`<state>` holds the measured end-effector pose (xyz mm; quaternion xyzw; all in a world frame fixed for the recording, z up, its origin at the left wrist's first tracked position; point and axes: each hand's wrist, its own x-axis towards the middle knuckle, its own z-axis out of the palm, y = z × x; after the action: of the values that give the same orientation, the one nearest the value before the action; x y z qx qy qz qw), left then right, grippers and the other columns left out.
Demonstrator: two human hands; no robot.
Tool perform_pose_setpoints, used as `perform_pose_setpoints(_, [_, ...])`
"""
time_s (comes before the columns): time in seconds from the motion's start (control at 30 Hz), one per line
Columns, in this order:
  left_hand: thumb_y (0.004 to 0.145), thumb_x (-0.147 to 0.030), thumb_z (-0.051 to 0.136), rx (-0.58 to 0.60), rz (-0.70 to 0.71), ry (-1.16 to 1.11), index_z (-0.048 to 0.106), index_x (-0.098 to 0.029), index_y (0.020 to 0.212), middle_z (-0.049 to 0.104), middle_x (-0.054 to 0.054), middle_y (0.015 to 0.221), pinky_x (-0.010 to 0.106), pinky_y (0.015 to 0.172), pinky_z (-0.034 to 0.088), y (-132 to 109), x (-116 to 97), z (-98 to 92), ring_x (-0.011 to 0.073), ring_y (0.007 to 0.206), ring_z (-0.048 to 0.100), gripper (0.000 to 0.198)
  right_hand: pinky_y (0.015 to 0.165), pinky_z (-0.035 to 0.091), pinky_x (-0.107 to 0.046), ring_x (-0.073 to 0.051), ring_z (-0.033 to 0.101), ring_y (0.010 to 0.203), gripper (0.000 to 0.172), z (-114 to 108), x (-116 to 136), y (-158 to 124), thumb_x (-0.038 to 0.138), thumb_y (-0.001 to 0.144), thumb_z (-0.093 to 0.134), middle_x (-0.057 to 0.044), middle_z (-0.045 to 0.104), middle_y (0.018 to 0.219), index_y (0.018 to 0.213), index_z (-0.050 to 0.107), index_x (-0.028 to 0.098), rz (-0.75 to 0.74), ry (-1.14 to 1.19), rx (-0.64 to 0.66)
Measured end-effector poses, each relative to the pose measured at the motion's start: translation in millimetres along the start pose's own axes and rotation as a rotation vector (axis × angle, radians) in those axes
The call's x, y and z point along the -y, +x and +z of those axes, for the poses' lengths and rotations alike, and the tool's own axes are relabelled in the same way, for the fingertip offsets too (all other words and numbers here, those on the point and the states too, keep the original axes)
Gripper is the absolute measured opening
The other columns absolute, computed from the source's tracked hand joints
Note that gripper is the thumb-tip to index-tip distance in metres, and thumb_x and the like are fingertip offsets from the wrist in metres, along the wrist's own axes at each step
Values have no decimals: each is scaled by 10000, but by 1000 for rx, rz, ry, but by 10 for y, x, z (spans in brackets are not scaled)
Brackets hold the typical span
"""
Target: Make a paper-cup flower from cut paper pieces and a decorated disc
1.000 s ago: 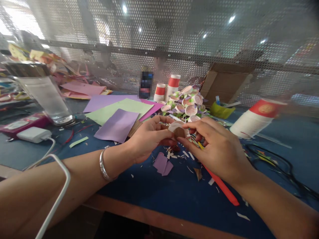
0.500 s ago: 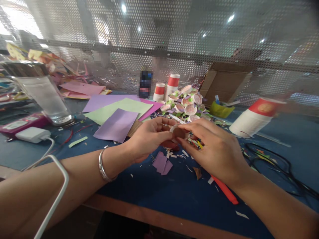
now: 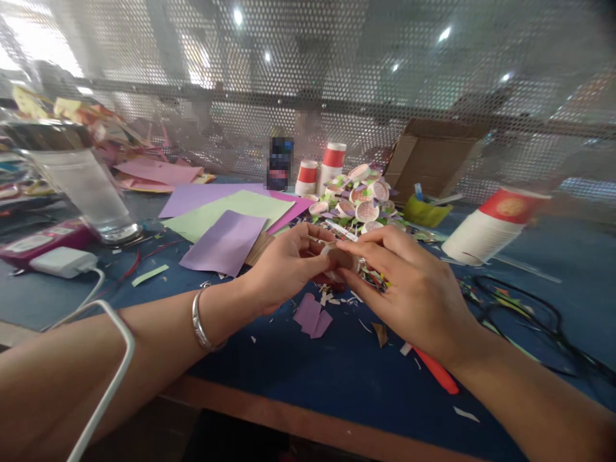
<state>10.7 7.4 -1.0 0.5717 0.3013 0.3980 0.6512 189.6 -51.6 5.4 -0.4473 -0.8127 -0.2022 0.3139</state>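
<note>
My left hand [image 3: 293, 260] and my right hand [image 3: 402, 279] meet above the blue table, both closed on one small round piece [image 3: 341, 258]. It has a brown face and a pale rim, and resembles the cut-off bottom of a paper cup. Fingers of both hands pinch its edge, hiding part of it. Just beyond lies a pile of similar round cup bottoms [image 3: 366, 212] with green and purple paper bits. Purple paper scraps [image 3: 312, 316] and paper clippings lie below the hands. A red pen-like stick [image 3: 437, 372] rests partly under my right wrist.
Purple paper [image 3: 224, 240] and light green paper [image 3: 240, 208] lie left of centre. A glass of water [image 3: 86, 186] stands left, near a white charger [image 3: 65, 262]. Stacked paper cups [image 3: 491, 228], a yellow-green container [image 3: 426, 210] and black cable [image 3: 539, 321] are right.
Both hands, with the round piece between them, have shifted very slightly left. The right fingers have moved a little along the piece's edge. Everything on the table looks the same.
</note>
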Motion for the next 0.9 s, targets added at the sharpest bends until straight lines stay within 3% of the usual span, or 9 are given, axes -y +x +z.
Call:
perform_pose_setpoints(0.17, [858, -35, 666, -39, 43, -21, 556, -140, 1031, 698, 1, 790, 240, 640, 574, 12, 8, -19, 104, 654, 681, 231, 711, 581, -350, -202, 692, 854, 287, 6, -44, 1, 249, 939, 663, -104, 686, 1079, 1215, 690, 171, 120, 105, -47])
perform_pose_setpoints(0.27, [851, -62, 697, -20, 67, 4, 571, -139, 1051, 717, 25, 840, 252, 667, 578, 10, 26, -36, 124, 710, 703, 249, 670, 571, -319, -159, 662, 758, 272, 17, -75, 6, 232, 923, 675, -65, 686, 1012, 1189, 686, 180, 211, 197, -19])
perform_pose_setpoints(0.53, [887, -95, 679, 31, 63, 33, 601, -117, 1084, 748, 98, 954, 358, 822, 617, 9, 48, -48, 181, 835, 753, 213, 612, 547, -282, -142, 650, 736, 249, 53, -85, 12, 311, 925, 674, -21, 700, 951, 1164, 703, 248, 402, 403, 66])
perform_pose_setpoints(0.77, [861, -90, 677, 74, 190, 107, 615, -124, 1080, 728, 79, 972, 322, 762, 632, 8, 39, -44, 167, 817, 742, 230, 714, 599, -356, -211, 733, 862, 310, 29, -56, 16, 417, 908, 698, -42, 764, 1022, 1176, 687, 261, 554, 655, 126])
perform_pose_setpoints(0.9, [845, -71, 675, 60, 175, 69, 610, -127, 1037, 714, 44, 897, 299, 739, 621, 9, 49, -42, 140, 764, 724, 210, 747, 609, -356, -222, 746, 904, 322, 30, -34, 33, 433, 900, 708, -47, 776, 1042, 1167, 687, 256, 578, 721, 141])
